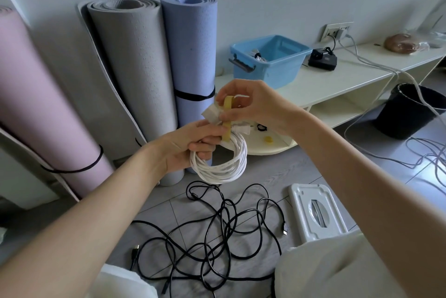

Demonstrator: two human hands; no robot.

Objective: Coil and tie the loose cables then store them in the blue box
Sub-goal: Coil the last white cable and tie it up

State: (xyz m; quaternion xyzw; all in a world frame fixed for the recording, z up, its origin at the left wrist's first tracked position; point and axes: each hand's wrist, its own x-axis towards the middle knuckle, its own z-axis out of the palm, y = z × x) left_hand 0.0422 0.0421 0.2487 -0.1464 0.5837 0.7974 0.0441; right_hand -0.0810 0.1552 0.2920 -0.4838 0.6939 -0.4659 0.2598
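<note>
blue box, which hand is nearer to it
Right. The right hand pinches the yellow tie just below the blue box; the left hand grips the white coil lower, further left.

The top of the coiled white cable (220, 165) was hidden inside the curled fingers of the left hand (193, 147), and the lower end of the yellow strap (227, 118) vanished behind that grip too. The right hand (251, 104) covered part of the white plug block (213, 114), so its shape could not be read. Inside the blue plastic box (270, 61) only a sliver of white cable showed above the rim. The pink rolled mat (36, 95) was cut off by the left edge. Small items on the lower shelf (264, 133) were too small to identify.
</note>
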